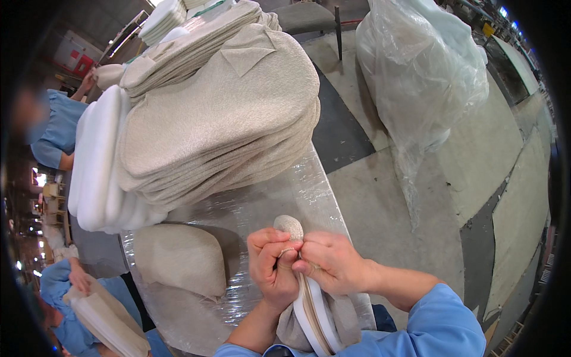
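Note:
Close to my body I hold a beige fabric cushion cover point(344, 315), its rounded tip sticking up past my fingers. Down its middle runs an open edge with white padding point(307, 318) and a tan strip, perhaps a zipper. My left hand point(275, 268) is closed, pinching the cover near the tip. Right beside it, my right hand point(334, 262) grips the same edge, the two thumbs almost touching. What lies between the fingertips is mostly hidden. A beige cushion point(179, 259) lies flat on the table to the left of my hands.
On the plastic-wrapped table point(291, 193) rises a tall stack of beige fabric covers point(220, 113), with white padding pieces point(98, 163) on its left. A large clear plastic bag point(422, 77) stands beyond the table's right edge. Two people in blue point(59, 119) work at the left.

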`<state>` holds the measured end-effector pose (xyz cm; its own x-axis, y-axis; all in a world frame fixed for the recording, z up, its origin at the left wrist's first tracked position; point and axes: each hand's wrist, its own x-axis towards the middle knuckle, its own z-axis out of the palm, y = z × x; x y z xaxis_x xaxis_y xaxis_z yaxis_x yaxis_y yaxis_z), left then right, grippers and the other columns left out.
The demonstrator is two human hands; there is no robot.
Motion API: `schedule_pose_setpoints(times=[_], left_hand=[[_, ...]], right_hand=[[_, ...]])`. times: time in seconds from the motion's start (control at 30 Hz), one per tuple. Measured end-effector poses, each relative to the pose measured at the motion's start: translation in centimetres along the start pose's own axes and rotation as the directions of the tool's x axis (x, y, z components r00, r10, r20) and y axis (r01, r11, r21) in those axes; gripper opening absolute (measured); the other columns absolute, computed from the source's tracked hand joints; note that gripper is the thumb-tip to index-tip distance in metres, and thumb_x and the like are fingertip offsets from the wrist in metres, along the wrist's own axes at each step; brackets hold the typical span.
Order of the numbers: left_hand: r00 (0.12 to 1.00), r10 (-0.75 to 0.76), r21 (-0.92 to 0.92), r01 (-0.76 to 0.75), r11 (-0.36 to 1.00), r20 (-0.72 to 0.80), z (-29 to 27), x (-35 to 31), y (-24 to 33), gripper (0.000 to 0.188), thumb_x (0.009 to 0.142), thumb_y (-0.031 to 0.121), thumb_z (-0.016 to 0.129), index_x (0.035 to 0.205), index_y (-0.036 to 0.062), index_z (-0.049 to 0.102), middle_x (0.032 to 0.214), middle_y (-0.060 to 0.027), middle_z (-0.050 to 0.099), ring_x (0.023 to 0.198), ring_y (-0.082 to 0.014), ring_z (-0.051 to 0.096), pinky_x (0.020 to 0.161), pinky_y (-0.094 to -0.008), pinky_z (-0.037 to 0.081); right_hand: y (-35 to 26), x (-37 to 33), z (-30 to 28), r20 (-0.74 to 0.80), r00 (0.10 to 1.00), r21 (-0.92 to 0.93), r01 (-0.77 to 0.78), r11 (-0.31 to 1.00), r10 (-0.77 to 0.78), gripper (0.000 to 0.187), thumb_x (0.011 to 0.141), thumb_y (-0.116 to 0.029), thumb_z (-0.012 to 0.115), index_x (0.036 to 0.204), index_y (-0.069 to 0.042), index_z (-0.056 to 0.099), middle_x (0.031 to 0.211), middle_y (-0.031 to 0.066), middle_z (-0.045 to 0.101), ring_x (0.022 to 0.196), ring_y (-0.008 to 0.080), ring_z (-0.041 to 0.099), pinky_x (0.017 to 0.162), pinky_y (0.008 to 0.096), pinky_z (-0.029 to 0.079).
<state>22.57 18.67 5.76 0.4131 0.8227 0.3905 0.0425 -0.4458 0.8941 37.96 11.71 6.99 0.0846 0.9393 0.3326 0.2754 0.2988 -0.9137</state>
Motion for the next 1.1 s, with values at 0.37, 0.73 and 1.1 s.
schedule_pose_setpoints(times=[0.37, 0.73, 1.1], left_hand=[[0.992, -0.088, 0.024, 0.091, 0.996, -0.092, -2.6, -0.1, 0.1, 0.016, 0.103, 0.018, 0.073, 0.1, 0.0031, 0.079, 0.114, -0.0098, 0.057, 0.102, -0.0215, 0.055, 0.092, -0.0315, 0.046], [0.991, -0.036, 0.157, 0.056, 0.986, -0.128, -3.4, -0.7, 0.6, 0.013, 0.1, 0.017, 0.077, 0.101, 0.0054, 0.081, 0.104, -0.0074, 0.049, 0.099, -0.0211, 0.048, 0.086, -0.0318, 0.042], [0.992, -0.086, 0.024, 0.089, 0.996, -0.096, -3.0, -0.3, -0.4, 0.014, 0.105, 0.016, 0.07, 0.102, 0.0031, 0.075, 0.127, -0.0137, 0.057, 0.12, -0.0241, 0.054, 0.106, -0.0378, 0.044]], right_hand=[[6.9, 1.8, 1.7, -0.207, 0.96, 0.601, -0.027, 0.799, 0.189, 0.044, 0.114, -0.038, 0.054, 0.097, 0.0, 0.067, 0.099, 0.009, 0.069, 0.091, 0.0233, 0.065, 0.086, 0.0401, 0.05], [5.9, 6.5, 5.5, 0.11, 0.994, 0.501, -0.07, 0.863, 0.018, 0.039, 0.112, -0.03, 0.055, 0.087, 0.0, 0.062, 0.081, 0.0093, 0.062, 0.073, 0.0207, 0.057, 0.069, 0.0376, 0.046], [5.7, 5.5, 4.1, 0.242, 0.938, 0.655, -0.348, 0.671, 0.25, 0.042, 0.113, -0.042, 0.053, 0.122, -0.003, 0.065, 0.118, 0.0064, 0.066, 0.116, 0.0173, 0.062, 0.097, 0.0367, 0.05]])
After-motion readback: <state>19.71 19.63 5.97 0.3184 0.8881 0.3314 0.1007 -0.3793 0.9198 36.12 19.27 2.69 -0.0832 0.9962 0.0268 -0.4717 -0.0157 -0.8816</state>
